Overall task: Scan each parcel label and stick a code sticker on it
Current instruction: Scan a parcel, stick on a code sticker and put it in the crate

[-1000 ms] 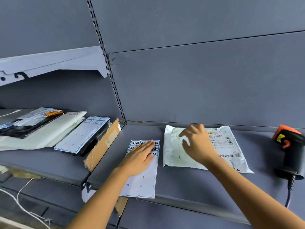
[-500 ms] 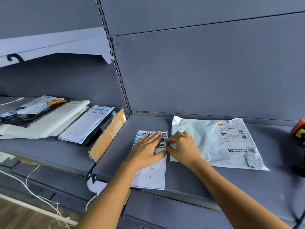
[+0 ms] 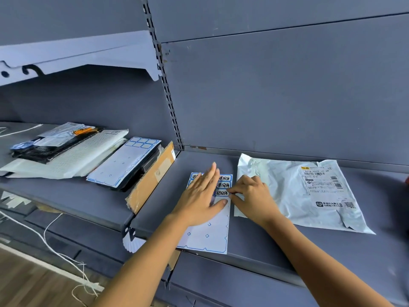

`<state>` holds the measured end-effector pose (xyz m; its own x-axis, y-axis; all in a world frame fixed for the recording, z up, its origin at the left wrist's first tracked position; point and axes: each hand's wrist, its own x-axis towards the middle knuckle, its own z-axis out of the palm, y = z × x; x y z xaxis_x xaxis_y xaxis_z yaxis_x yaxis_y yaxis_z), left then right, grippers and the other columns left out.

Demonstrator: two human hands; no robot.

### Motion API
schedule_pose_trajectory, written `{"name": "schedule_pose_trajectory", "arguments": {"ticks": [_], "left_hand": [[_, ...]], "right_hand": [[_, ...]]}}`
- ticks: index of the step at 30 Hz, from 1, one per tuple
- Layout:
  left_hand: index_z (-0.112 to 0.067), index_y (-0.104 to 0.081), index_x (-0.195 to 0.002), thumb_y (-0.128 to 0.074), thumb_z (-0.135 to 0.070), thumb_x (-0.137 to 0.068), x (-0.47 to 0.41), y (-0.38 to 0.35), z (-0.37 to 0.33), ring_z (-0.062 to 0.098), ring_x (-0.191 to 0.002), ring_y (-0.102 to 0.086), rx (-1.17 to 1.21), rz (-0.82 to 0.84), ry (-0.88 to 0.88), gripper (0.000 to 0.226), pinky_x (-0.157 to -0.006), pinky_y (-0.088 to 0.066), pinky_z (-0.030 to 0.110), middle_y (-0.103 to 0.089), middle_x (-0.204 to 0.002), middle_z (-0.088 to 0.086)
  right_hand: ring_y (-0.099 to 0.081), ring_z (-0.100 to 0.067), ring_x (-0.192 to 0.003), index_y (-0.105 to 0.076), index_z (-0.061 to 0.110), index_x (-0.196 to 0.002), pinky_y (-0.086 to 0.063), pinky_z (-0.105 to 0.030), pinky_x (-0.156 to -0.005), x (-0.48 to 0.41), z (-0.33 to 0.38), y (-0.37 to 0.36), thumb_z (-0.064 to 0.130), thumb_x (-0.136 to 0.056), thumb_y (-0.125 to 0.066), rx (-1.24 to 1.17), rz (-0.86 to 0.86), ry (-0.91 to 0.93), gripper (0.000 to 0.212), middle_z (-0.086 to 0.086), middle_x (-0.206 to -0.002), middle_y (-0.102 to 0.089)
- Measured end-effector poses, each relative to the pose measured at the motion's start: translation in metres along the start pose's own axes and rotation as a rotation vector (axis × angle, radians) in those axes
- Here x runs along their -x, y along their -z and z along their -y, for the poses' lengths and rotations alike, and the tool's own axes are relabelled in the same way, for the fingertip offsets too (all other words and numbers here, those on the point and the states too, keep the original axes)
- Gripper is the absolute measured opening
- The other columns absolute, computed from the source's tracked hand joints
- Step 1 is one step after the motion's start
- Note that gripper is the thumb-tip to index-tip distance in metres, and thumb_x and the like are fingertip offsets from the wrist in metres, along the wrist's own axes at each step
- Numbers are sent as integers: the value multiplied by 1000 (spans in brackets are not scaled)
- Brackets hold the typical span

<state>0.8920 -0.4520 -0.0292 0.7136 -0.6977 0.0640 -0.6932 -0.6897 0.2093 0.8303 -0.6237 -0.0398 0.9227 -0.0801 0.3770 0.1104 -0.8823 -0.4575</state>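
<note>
Head view: left hand [image 3: 200, 196] lies flat with fingers straight, pressing the sticker sheet [image 3: 212, 235] onto the shelf [image 3: 254, 240]. Right hand [image 3: 252, 196] pinches the edge of a sticker [image 3: 222, 193] printed 退回件. White parcel [image 3: 285, 191] lies just right of the sheet, its label [image 3: 323, 180] showing barcodes and "0079".

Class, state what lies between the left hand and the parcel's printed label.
Head view: the right hand, pinching at a sticker, then bare white parcel up to the label.
</note>
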Motion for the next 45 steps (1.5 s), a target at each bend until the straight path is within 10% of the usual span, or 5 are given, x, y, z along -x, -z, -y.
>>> {"name": "schedule_pose_trajectory", "arguments": {"ticks": [14,20,45], "left_hand": [[-47,-36,-139,-60,-45,-85,1,-4,19,3,-131,-40,343,-83,97,58,-107,-38,31,-42,-144,-19],[-30,-64,-119,-66,-44,-83,-4,-5,19,1,-121,-51,349,-118,94,39,-102,-43,26,-47,-141,-15],[-18,-71,-102,-58,-43,-83,-2,-11,21,7,-119,-53,318,-227,-4,34,-93,-48,31,-60,-128,-7]], "right_hand": [[-51,-29,-97,-70,25,-112,-34,-32,-81,-2,-1,2,28,-88,-63,-28,47,-42,25,-2,-105,-60],[-49,-26,-99,-72,25,-106,-31,-30,-82,-2,-1,2,27,-90,-60,-32,73,-53,20,1,-107,-59],[-49,-22,-98,-73,27,-99,-34,-30,-84,1,2,7,30,-86,-64,-64,84,-39,16,5,-105,-60]]}}
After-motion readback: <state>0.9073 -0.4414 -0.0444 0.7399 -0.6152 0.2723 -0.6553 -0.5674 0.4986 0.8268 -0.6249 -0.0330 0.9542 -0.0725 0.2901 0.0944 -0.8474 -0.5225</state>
